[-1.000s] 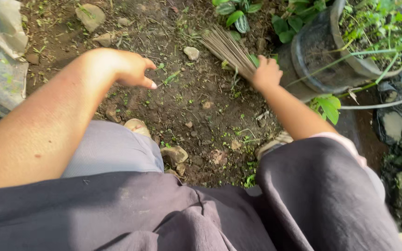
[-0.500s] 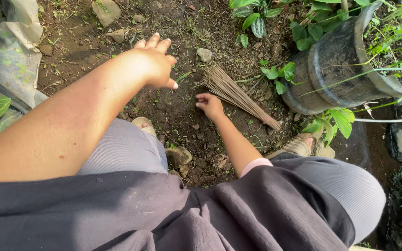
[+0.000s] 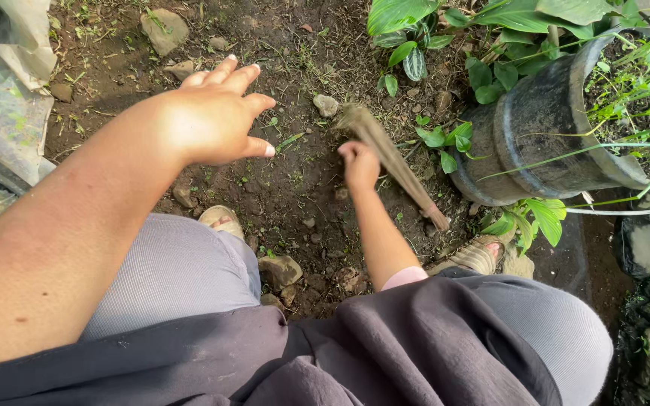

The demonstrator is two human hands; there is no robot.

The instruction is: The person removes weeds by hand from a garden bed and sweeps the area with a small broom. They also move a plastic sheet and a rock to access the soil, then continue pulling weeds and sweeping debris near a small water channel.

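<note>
Left hand (image 3: 216, 116) hovers open, fingers spread — right hand (image 3: 360, 165) grips stick broom (image 3: 393, 162) low over soil.

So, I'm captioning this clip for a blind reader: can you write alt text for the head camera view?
Seen from above, a crouching person's right hand grips a bundle of thin brown sticks angled across bare soil, while the left hand hovers open with fingers spread. A dark pot of green plants stands to the right, with stones scattered on the ground.
</note>
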